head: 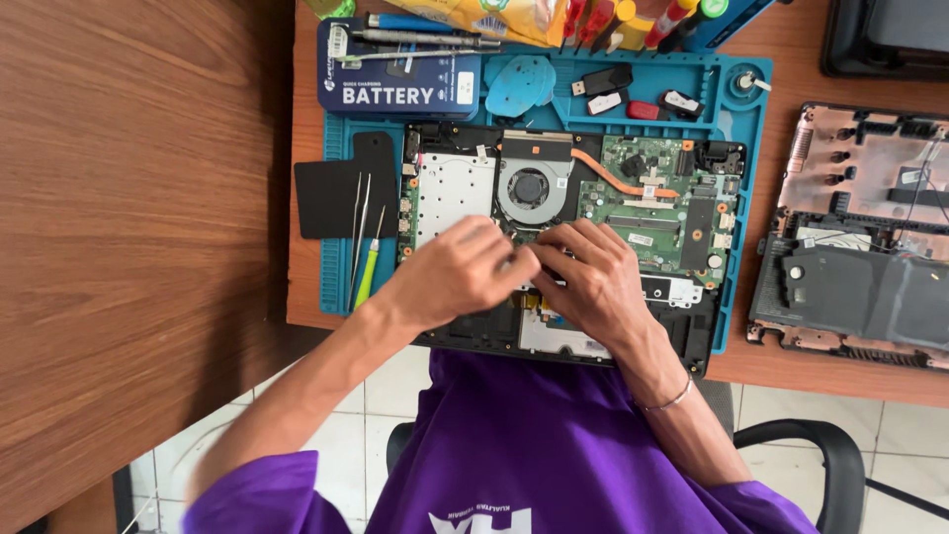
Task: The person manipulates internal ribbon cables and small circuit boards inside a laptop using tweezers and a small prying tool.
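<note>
My wooden table (791, 69) carries a blue work mat (732, 129), and on that mat the opened laptop (652, 198) lies flat with its board bare. A black pad (331, 198) sits at the mat's left edge, partly over it, with tweezers (358, 227) beside. To the right, straight on the wood, rests the laptop's removed bottom cover (860, 237)

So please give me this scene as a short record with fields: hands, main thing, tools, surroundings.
left hand: fingers bent on the middle of the opened laptop
right hand: beside it, fingertips meeting the left
fan: just above the hands
tools: tweezers on the blue mat
right side: removed bottom cover
</note>
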